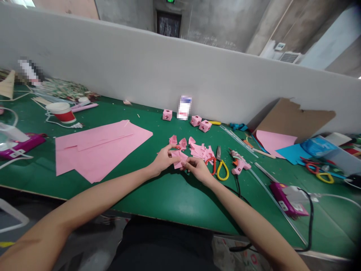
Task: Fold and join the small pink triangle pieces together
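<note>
Between both hands is a small pink folded paper [178, 159], held above the green table [158, 195]. My left hand [166, 158] pinches its left side, and my right hand [195, 165] grips its lower right edge. Just beyond them lie small folded pink pieces [183, 143] and a pile of pink paper cuttings [201, 151]. Scissors with red and yellow handles [222, 170] rest right of my right hand, with a pink glue gun [240, 164] beside them. Several pink paper cubes [205, 125] sit farther back near the partition.
Large pink sheets [104, 150] cover the left of the table, near a red and white cup [61, 112]. At right are a purple power strip [287, 199], clear rods, black cable, cardboard [290, 116] and more scissors [324, 177]. A grey partition [126, 67] bounds the back.
</note>
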The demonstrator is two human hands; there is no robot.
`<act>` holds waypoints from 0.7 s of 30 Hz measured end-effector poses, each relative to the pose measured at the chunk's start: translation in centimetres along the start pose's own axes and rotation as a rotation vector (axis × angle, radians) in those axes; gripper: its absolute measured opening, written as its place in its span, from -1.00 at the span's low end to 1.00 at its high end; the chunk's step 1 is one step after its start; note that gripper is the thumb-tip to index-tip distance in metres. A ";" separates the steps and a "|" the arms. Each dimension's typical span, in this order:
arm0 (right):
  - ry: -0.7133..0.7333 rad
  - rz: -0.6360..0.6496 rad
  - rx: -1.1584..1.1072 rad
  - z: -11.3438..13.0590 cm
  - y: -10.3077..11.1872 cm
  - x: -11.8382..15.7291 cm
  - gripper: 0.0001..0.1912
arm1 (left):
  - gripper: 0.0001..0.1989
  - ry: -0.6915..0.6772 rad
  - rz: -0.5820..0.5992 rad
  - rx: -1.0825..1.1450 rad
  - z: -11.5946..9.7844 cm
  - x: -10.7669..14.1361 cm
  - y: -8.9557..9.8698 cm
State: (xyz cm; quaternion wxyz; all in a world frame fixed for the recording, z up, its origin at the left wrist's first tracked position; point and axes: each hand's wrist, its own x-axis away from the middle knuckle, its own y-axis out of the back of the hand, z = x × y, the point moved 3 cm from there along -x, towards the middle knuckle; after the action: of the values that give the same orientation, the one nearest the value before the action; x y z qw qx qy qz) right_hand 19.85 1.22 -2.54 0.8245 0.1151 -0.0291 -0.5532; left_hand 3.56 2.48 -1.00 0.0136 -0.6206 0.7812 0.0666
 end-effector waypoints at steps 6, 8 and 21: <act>-0.015 -0.007 0.007 0.1 0.0 0.0 -0.61 | -0.53 0.001 -0.018 -0.024 -0.1 0.0 0.2; -0.025 0.013 0.005 0.1 -0.1 0.0 -0.63 | -0.53 -0.003 -0.043 -0.053 0.0 0.0 0.3; -0.027 -0.093 -0.080 -0.1 0.2 -0.1 -0.68 | -0.53 -0.005 0.000 0.044 0.8 -0.5 0.4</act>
State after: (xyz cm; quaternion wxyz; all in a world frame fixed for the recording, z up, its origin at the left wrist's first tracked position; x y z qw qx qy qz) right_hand 19.99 1.39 -2.54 0.8015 0.0757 -0.0129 -0.5931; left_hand 3.24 3.10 -1.67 0.0292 -0.6200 0.7824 0.0508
